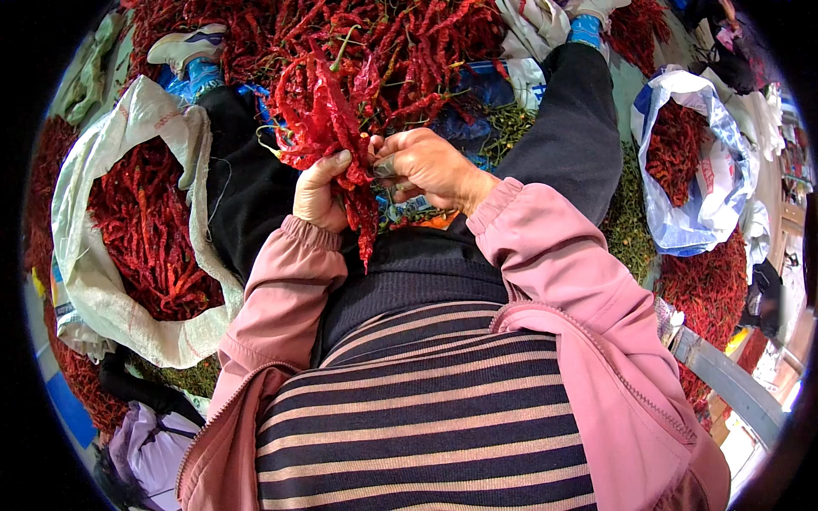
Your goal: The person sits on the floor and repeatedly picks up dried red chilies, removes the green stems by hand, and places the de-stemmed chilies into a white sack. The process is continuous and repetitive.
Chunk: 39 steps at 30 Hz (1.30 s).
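My left hand grips a bunch of dried red chili peppers above my lap. Some of the peppers carry green stems that stick out at the top and left, and one long tip hangs below the hand. Against the right side of the bunch, my right hand has its thumb and fingertips drawn close together, and a dark grey covering shows on one digit. Whether a pepper or stem is pinched there is hidden. Beyond the hands, a large heap of red chili peppers lies between my feet.
An open white woven sack of chilies stands by my left leg. To the right is a white-and-blue sack with more chilies. Green stems litter blue plastic sheeting between my legs. A metal beam runs at right; another person's sleeve shows lower left.
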{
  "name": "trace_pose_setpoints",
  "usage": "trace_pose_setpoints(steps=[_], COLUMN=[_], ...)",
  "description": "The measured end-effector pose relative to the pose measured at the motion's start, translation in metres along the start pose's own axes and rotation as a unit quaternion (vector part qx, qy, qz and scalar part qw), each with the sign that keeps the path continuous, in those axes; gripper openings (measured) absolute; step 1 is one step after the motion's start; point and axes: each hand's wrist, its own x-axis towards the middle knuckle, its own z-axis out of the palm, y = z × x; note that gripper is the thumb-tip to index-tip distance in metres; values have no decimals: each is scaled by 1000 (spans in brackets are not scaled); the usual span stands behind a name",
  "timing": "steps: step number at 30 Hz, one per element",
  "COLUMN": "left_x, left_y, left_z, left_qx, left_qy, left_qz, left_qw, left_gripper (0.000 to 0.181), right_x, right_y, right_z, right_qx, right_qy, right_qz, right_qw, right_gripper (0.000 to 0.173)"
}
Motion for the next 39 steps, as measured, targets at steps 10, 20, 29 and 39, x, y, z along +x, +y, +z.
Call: trace_pose_setpoints(steps=[10, 20, 29, 39], left_x=[3, 1, -2, -5], left_y=[5, 3, -3, -6], left_z=[-2, -3, -5, 12], left_qx=[-95, -100, -45, -126], left_qy=[-118, -116, -135, -213], left_qz=[54, 36, 7, 35], left_qw=[987, 988, 990, 968], left_gripper=[28, 24, 31, 27], right_x=[-4, -6, -12, -25], right_y=[59, 13, 8, -3], right_z=[-55, 5, 16, 2], right_qx=[-592, -204, -98, -257], right_qy=[138, 41, -15, -60], right_qz=[-81, -239, -62, -135], right_qw=[790, 948, 993, 955], right_gripper=[18, 16, 18, 21])
